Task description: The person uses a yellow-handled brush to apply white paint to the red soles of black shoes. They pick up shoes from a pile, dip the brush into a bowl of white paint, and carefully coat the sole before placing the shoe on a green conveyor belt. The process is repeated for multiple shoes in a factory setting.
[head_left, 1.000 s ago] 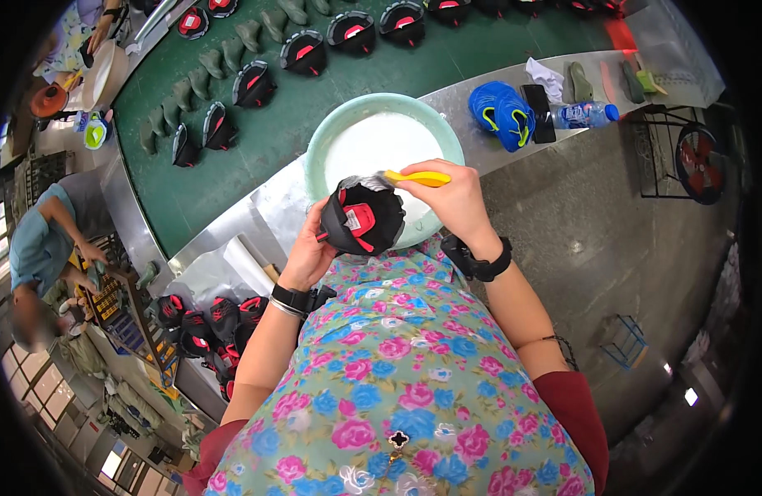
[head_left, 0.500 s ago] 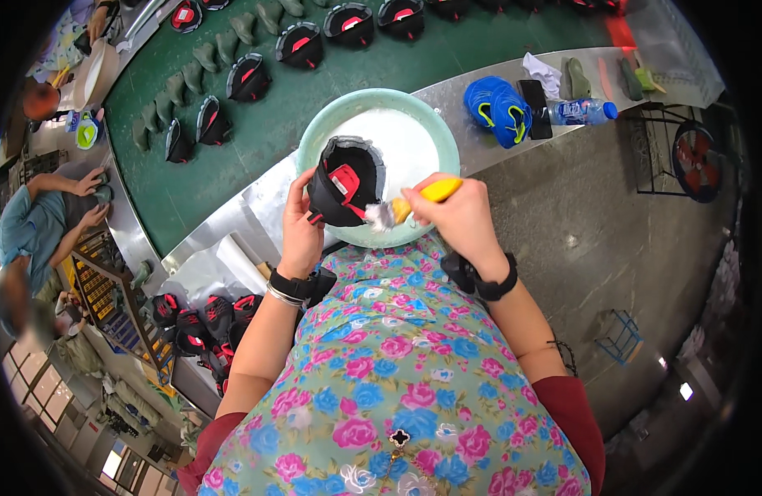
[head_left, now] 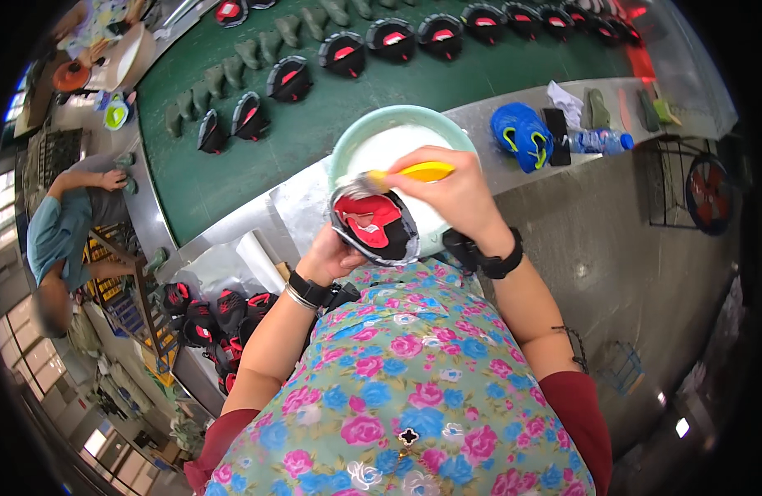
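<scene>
My left hand is closed on a black and red shoe upper, its open underside with a greyish-white wet edge facing up. A yellow-handled brush is gripped in my right hand. Its pale, motion-blurred bristles lie at the upper's far left edge. Behind and partly under the upper stands a light green basin of white liquid, its near side hidden by the upper and my hands.
Several shoe uppers and grey-green foot-shaped lasts line the green table. A blue shoe, a phone and a bottle lie at right. More uppers are piled at left. A co-worker sits beyond.
The shoe upper has been tipped so its inside faces up more, nearer my body. My right hand has carried the brush up and left to the upper's far edge. The view has shifted.
</scene>
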The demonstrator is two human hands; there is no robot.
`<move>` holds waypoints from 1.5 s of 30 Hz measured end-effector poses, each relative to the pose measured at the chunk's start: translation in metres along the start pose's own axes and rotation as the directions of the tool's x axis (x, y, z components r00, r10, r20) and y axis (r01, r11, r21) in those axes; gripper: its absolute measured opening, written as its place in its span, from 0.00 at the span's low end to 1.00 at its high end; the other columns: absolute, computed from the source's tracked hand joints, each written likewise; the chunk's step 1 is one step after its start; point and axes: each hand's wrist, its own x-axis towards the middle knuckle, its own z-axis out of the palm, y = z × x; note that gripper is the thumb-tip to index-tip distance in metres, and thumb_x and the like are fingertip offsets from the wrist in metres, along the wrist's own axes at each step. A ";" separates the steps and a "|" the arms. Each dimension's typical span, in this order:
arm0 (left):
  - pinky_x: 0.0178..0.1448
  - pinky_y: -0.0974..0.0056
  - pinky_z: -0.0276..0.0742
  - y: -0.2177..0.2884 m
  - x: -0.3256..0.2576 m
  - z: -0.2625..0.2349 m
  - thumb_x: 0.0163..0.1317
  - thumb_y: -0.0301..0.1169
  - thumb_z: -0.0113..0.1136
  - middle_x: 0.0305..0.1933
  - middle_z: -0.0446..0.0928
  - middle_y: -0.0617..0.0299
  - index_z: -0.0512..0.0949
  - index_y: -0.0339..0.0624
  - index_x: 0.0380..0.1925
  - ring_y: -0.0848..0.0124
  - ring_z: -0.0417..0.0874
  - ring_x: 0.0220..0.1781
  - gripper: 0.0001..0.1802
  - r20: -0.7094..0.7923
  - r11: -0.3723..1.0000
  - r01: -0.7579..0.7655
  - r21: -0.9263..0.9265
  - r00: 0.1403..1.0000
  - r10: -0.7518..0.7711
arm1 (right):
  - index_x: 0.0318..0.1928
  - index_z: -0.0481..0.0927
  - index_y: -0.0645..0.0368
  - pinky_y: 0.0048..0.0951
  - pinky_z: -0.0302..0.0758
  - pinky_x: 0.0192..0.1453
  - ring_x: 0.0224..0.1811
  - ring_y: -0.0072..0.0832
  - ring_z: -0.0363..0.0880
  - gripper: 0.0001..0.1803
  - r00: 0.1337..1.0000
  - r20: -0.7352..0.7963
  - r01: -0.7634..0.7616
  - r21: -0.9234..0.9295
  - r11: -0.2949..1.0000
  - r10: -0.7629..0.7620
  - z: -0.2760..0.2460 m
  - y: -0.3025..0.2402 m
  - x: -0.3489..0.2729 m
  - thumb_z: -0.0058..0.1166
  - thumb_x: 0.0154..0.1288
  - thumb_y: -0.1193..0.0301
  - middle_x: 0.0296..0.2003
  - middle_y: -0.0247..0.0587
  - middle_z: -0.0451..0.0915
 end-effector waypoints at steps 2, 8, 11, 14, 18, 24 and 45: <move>0.10 0.74 0.52 0.004 -0.003 -0.019 0.73 0.39 0.45 0.37 0.83 0.57 0.75 0.37 0.57 0.78 0.63 0.10 0.21 -0.005 0.997 -0.050 0.065 0.999 0.051 | 0.32 0.85 0.65 0.24 0.77 0.34 0.28 0.19 0.82 0.09 0.984 -0.054 -0.177 -0.145 0.973 0.171 -0.009 0.010 -0.004 0.69 0.58 0.71 0.26 0.38 0.85; 0.26 0.71 0.67 0.037 -0.045 -0.109 0.73 0.34 0.47 0.39 0.80 0.63 0.77 0.43 0.53 0.75 0.73 0.25 0.15 0.038 0.865 -0.469 -0.178 0.875 0.482 | 0.33 0.84 0.68 0.21 0.74 0.30 0.25 0.19 0.80 0.07 0.882 -0.096 -0.461 0.031 0.887 0.461 0.009 -0.017 -0.014 0.66 0.61 0.75 0.24 0.38 0.83; 0.59 0.53 0.79 0.082 -0.066 -0.203 0.68 0.24 0.47 0.53 0.76 0.59 0.72 0.47 0.57 0.64 0.77 0.55 0.18 -0.176 0.554 -0.830 -0.055 0.555 0.813 | 0.34 0.84 0.69 0.20 0.74 0.31 0.25 0.20 0.80 0.06 0.899 -0.118 -0.424 0.005 0.906 0.421 0.020 -0.022 0.016 0.64 0.63 0.76 0.24 0.39 0.83; 0.58 0.48 0.80 0.167 -0.055 -0.270 0.67 0.18 0.40 0.61 0.68 0.53 0.55 0.53 0.66 0.58 0.76 0.56 0.29 -0.295 0.305 -0.935 0.180 0.245 0.924 | 0.34 0.83 0.69 0.21 0.74 0.32 0.24 0.20 0.79 0.06 0.889 -0.119 -0.454 -0.095 0.886 0.443 0.038 -0.007 0.028 0.64 0.63 0.76 0.23 0.39 0.83; 0.61 0.45 0.81 0.267 -0.014 -0.322 0.68 0.14 0.40 0.60 0.67 0.48 0.52 0.52 0.68 0.56 0.79 0.56 0.32 -0.560 0.207 -0.957 0.206 0.058 0.826 | 0.34 0.82 0.69 0.24 0.74 0.32 0.24 0.25 0.79 0.07 0.850 -0.154 -0.525 -0.177 0.832 0.504 0.067 0.007 0.025 0.65 0.62 0.76 0.23 0.41 0.82; 0.69 0.46 0.74 0.297 0.028 -0.373 0.67 0.16 0.47 0.61 0.67 0.40 0.34 0.48 0.77 0.52 0.76 0.64 0.46 -0.548 0.226 -0.972 -0.063 0.223 0.806 | 0.34 0.82 0.70 0.22 0.73 0.31 0.23 0.24 0.79 0.07 0.846 -0.158 -0.532 -0.335 0.778 0.510 0.095 0.016 0.057 0.63 0.62 0.76 0.23 0.41 0.81; 0.65 0.44 0.73 0.039 -0.214 -0.430 0.40 0.46 0.74 0.63 0.75 0.44 0.66 0.39 0.64 0.45 0.73 0.67 0.49 -0.901 0.819 0.447 0.360 -0.062 0.429 | 0.36 0.78 0.64 0.19 0.69 0.33 0.29 0.17 0.74 0.15 0.955 0.180 -0.187 -0.253 0.949 0.236 0.166 -0.026 0.059 0.48 0.78 0.66 0.33 0.36 0.81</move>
